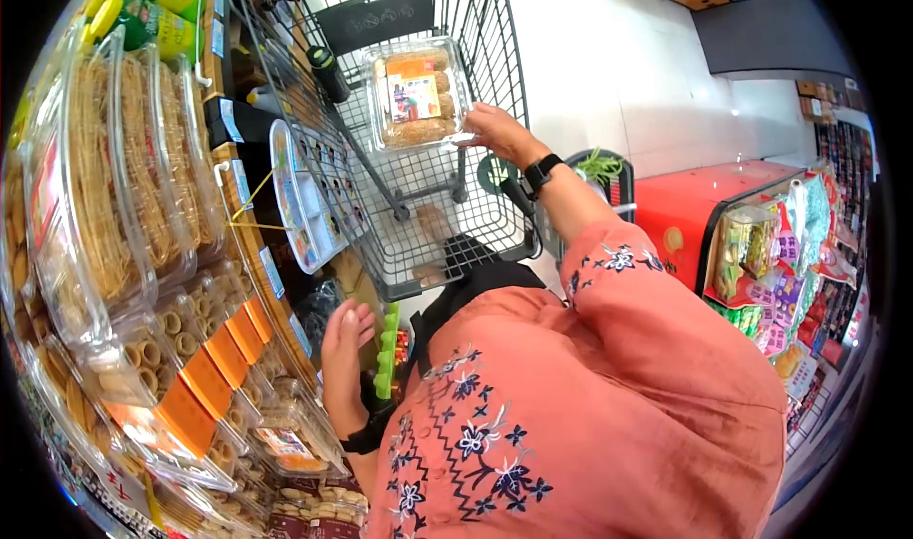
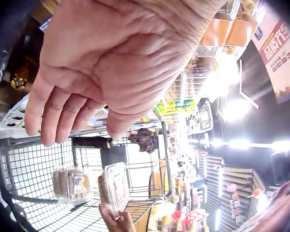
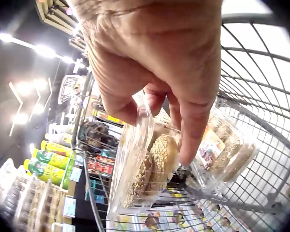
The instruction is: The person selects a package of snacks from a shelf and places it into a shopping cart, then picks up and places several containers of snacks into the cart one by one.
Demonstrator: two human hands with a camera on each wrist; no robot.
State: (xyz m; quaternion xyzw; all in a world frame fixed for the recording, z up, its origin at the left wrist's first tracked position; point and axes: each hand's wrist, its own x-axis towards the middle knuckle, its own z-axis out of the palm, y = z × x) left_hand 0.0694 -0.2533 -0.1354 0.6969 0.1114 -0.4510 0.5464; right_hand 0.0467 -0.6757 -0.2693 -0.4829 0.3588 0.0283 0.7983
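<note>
Item one: a clear plastic box of seeded pastries (image 1: 414, 97), at twelve o'clock, raised over the wire cart (image 1: 376, 16). Grip: my right hand (image 1: 502, 132) pinches it by its near edge, thumb and fingers on the thin plastic rim; my left hand (image 1: 344, 356), at seven to eight o'clock, is released, fingers loosely spread, supporting nothing. Hazards, by cause: held from one edge, the box could dip at its far end and send the pastries sliding; the rim could flex and the lid spring, and whether it is fully latched I cannot tell; a corner could snag the mesh; lowered carelessly, it could knock or crush the second box (image 3: 227, 145), which lies beside it in the cart; the cart, being on wheels, might roll if nudged. Carrier: dark wire basket, open mesh, pale floor (image 1: 609, 73) showing through and onward to one o'clock. Room: a brightly lit shop. At nine o'clock, clear packs (image 1: 152, 149) of brown strands, behind a shelf edge (image 1: 217, 78) with price tags; at ten, green bottles (image 1: 157, 30) with yellow caps; at two to three, a red display bin (image 1: 675, 206) beside bright snack bags.
</note>
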